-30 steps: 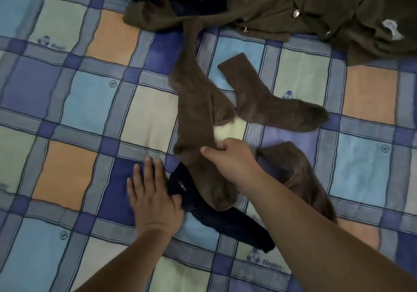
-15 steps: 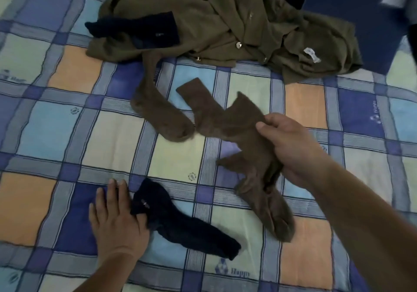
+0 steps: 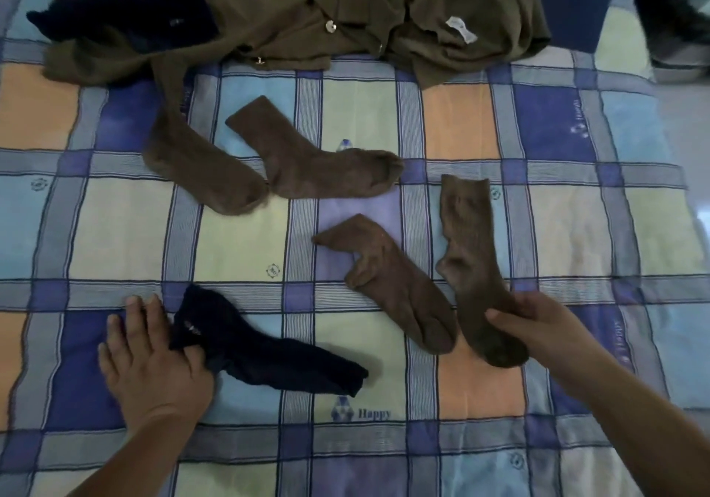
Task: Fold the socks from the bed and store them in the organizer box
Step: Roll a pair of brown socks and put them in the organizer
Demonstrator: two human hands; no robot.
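Several brown socks lie on the checked bedsheet (image 3: 238, 243). My right hand (image 3: 538, 323) grips the foot end of one brown sock (image 3: 470, 250), laid flat at the right. Just left of it lies a second brown sock (image 3: 395, 285). Farther back rest a third brown sock (image 3: 307, 158) and a fourth (image 3: 199, 162), its upper part running under the clothes. My left hand (image 3: 153, 358) lies flat on the sheet, its thumb side pressing the cuff of a navy sock (image 3: 269, 358). Another navy sock (image 3: 126, 12) lies on the clothes pile at the back left.
An olive-brown buttoned garment (image 3: 345, 8) is heaped across the back of the bed. A dark blue box-like object (image 3: 568, 1) stands at the back right, mostly cut off. Beyond it, at the bed's right edge, a dark shape (image 3: 672, 24) is on the pale floor.
My right hand carried the brown sock to the right and laid it flat beside another one. The left hand stayed on the navy sock's cuff.
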